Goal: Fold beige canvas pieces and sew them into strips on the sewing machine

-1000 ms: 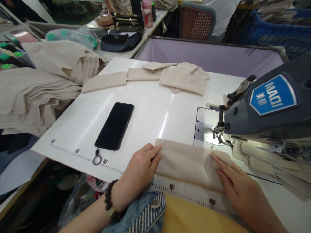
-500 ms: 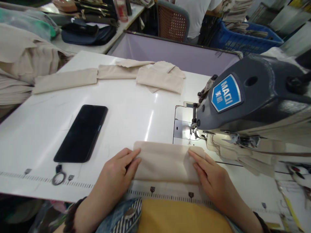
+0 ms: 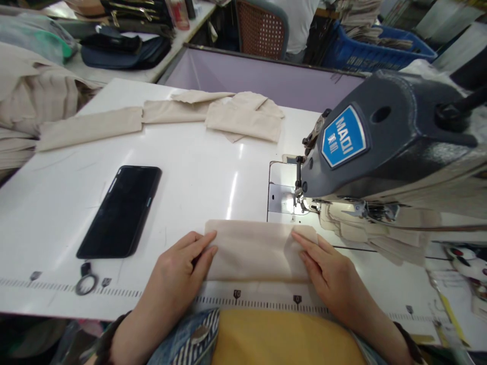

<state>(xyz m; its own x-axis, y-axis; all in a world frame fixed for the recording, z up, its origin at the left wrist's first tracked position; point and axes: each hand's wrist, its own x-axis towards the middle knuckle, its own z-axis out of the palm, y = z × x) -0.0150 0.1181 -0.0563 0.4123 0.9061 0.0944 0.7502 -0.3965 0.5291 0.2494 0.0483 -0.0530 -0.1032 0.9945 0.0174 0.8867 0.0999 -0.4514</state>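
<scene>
A beige fabric piece (image 3: pixel 258 253), rectangular and apparently folded, lies between my hands at the table's front edge. My left hand (image 3: pixel 184 268) pinches its left end between thumb and fingers. At the right end, my right hand (image 3: pixel 327 266) grips the cloth, thumb and fingers closed on it. Just beyond the cloth's upper right corner is the needle and presser foot (image 3: pixel 300 197) of a grey sewing machine (image 3: pixel 395 137). The fabric lies apart from the needle. Fingertips under the cloth are hidden.
A black phone (image 3: pixel 119 210) with a ring strap (image 3: pixel 87 284) lies at left. Beige fabric strips (image 3: pixel 243 121) spread along the back of the white table (image 3: pixel 190 177). More cut pieces (image 3: pixel 350 223) lie under the machine arm. Beyond stand a blue basket (image 3: pixel 376 53) and a chair (image 3: pixel 262 30).
The whole view has shifted slightly left as the camera moved. Both hands keep their hold on the beige fabric, which stays nearly in place.
</scene>
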